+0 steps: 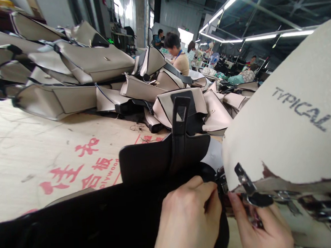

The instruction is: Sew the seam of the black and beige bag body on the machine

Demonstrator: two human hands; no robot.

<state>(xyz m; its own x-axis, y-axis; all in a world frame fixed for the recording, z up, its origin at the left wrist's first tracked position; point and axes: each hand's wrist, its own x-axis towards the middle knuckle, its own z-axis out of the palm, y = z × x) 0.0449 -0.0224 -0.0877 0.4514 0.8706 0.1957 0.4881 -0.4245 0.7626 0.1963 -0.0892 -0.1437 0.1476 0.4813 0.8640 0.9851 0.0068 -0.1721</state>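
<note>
A black bag piece [84, 226] lies across the lower part of the view, its flap [145, 160] with a buckle-like strap [179, 119] standing upright. My left hand [189, 213] is closed on the bag's edge, fingers bent beside the sewing machine's needle area. To its right, my right hand [259, 223] has thumb and fingers closed around something small under the cream sewing machine head [285, 122]; what it holds is hidden by the metal parts.
Beige and black bags [91, 61] are piled along the back of the plywood table [41, 149]. A person [180, 61] sits beyond the pile, with more people and work tables farther off. Loose threads lie on the wood.
</note>
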